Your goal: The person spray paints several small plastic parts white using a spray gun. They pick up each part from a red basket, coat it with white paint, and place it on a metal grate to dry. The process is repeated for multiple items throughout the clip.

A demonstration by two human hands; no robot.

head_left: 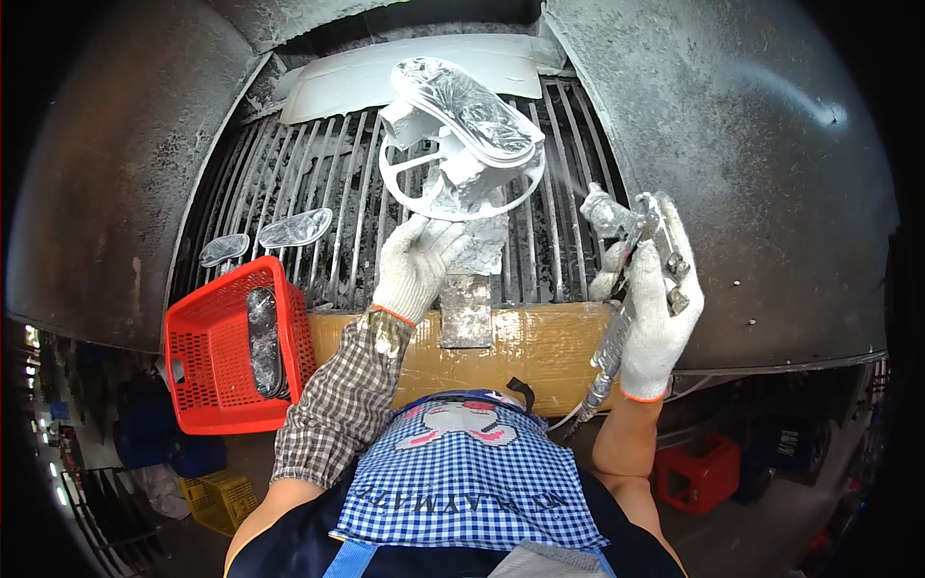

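My right hand [661, 318], in a white knit glove, is closed around a spray gun [617, 342] crusted with grey and white paint. Its nozzle end, wrapped in something crumpled, points toward a round white turntable wheel [390, 181]. At the wheel's near rim is my gloved left hand [416, 268], its fingers stretched out and the fingertips at the rim. On a block above the wheel lies a long, rounded, sole-shaped piece [467, 108] with shiny film over its top and a white edge. A faint mist shows between nozzle and piece. The wheel's support is partly hidden.
Metal bars [332, 178] form a grate between grey side walls [732, 183]. Two film-covered oval pieces [296, 228] lie on its left. A red basket [217, 356] holding a dark film-covered piece stands near left. Brown tape covers the front ledge [540, 352]. A white board [414, 72] stands behind.
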